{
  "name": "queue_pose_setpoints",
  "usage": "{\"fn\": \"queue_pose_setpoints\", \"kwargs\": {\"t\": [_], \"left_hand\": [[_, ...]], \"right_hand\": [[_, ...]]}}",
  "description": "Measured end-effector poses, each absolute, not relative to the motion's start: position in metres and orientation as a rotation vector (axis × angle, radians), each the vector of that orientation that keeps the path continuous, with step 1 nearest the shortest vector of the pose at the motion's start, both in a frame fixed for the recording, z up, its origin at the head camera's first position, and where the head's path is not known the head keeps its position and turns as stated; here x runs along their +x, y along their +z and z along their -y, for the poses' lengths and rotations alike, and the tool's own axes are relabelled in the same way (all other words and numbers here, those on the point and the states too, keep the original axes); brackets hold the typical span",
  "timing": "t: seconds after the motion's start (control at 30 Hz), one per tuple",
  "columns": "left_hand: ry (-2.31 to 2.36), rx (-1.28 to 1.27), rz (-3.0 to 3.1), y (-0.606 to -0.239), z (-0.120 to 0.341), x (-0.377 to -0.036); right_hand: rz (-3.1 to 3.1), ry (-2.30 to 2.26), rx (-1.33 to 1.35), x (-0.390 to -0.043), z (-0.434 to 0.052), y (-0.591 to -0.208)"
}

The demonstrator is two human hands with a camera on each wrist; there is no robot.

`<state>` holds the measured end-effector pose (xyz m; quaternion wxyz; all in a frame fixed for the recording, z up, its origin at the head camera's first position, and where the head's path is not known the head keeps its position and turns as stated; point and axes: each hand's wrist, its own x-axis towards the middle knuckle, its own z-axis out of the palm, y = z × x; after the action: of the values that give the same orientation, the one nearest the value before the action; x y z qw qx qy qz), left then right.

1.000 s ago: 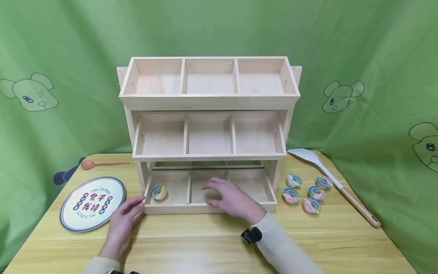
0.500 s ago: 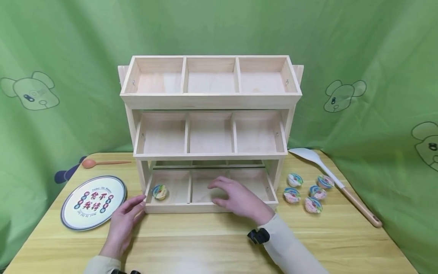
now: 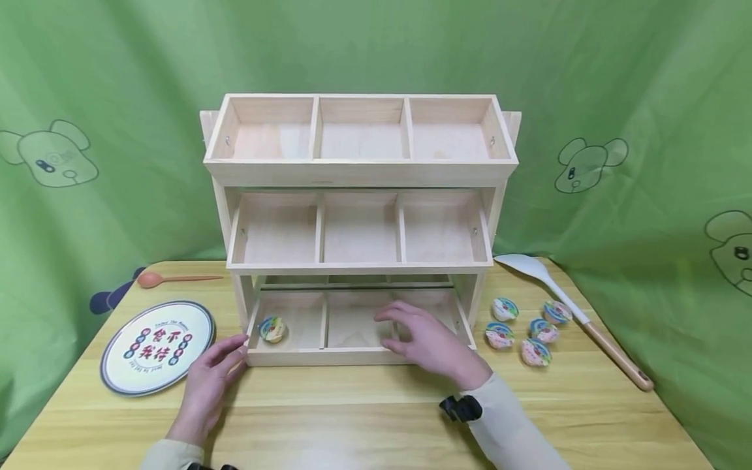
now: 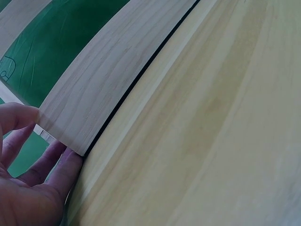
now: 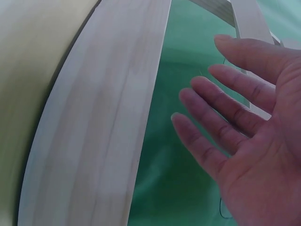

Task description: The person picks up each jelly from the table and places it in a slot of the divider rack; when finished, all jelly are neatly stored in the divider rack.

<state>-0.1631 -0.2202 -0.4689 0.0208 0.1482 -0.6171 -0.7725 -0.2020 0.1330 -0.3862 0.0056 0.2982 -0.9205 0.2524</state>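
Your left hand (image 3: 207, 382) rests on the table (image 3: 352, 418) with its fingers straight, their tips touching the front left corner of the wooden rack (image 3: 358, 222); the left wrist view shows the fingers (image 4: 56, 165) lying against the corner of the bottom tray's front board (image 4: 108, 80), holding nothing. Your right hand (image 3: 431, 343) hovers palm down over the bottom tray (image 3: 358, 356), above the divider between the middle and right compartments, fingers spread and relaxed, also holding nothing; the right wrist view shows the open palm and splayed fingers (image 5: 221, 132) beside the tray's front board. Both forearms run back toward you in pale sleeves, the right one crossing the table at a slant.

A small colourful cup (image 3: 273, 329) lies in the bottom tray's left compartment, near your left fingertips but not touching them. Five more cups (image 3: 523, 329) sit in a cluster on the table just right of the rack, beside a white spatula (image 3: 564, 307) with a wooden handle. Left of the rack lie a round printed plate (image 3: 157, 346) and, further back, an orange spoon (image 3: 170, 281).
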Motion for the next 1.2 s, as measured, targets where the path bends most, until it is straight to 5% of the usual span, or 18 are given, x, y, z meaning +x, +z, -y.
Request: {"fn": "queue_pose_setpoints", "kwargs": {"t": [1.2], "left_hand": [[-2.394, 0.441, 1.906, -0.47, 0.22, -0.163]], "right_hand": [[2.827, 0.649, 0.77, -0.186, -0.211, -0.386]]}}
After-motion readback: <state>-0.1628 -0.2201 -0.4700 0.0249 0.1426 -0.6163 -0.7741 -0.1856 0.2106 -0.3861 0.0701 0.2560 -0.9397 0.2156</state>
